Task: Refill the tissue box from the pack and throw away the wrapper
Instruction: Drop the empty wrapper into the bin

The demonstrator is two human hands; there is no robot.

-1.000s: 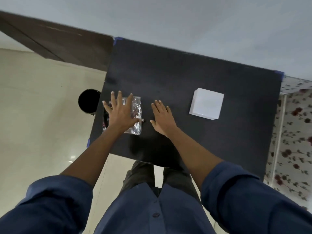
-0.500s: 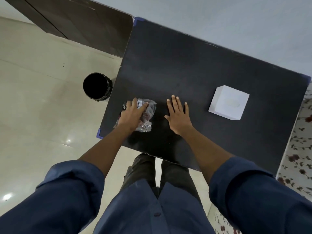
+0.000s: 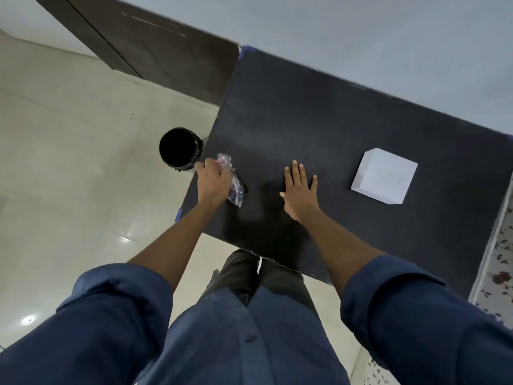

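My left hand is closed around a crumpled clear plastic wrapper at the left edge of the black table. Parts of the wrapper stick out above and to the right of my fingers. My right hand lies flat on the table with its fingers spread, holding nothing. The white square tissue box stands on the table to the right, well apart from both hands, with an oval opening on top. A black round bin stands on the floor just left of the table, close to my left hand.
A dark wooden door or panel runs along the wall at the back left. Pale glossy floor tiles spread out on the left. A floral cloth hangs at the right edge. Blue tape marks the table corners.
My left hand has gone from lying flat on the wrapper to crumpling it and drawing it left toward the table edge and bin. My right hand stays flat on the table.
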